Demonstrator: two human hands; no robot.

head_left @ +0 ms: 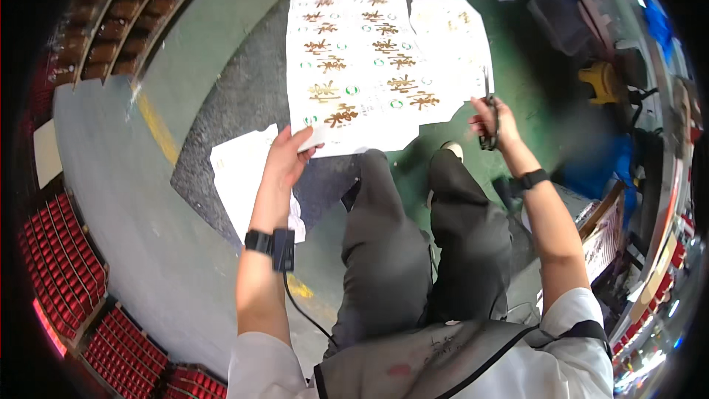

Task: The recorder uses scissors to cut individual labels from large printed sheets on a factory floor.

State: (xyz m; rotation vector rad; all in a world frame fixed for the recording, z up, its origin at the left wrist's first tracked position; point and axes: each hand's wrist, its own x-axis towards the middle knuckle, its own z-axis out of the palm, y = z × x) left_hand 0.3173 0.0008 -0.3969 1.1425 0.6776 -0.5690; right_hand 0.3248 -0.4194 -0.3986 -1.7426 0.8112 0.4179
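My left hand (pixel 290 154) pinches the lower left corner of a large white printed sheet (pixel 377 122), thumb on top. Brown characters and small green rings cover the sheet in columns, and its lower right edge is uneven. In my right hand (pixel 496 122) is a pair of scissors (pixel 488 133) with dark handles, the blades pointing away from me beside the sheet's right side. A paler white piece of paper (pixel 450 33) adjoins the sheet's upper right edge; whether it is joined on cannot be made out. Another white sheet (pixel 240 181) lies below my left wrist, partly hidden by my forearm.
Dark grey matting (pixel 221 111) lies on the green and grey floor beneath the papers. Racks of red items (pixel 63 262) and a curved brown rack (pixel 122 18) stand on the left. On the right are a yellow object (pixel 600 81), blue material (pixel 594 170) and cluttered shelving.
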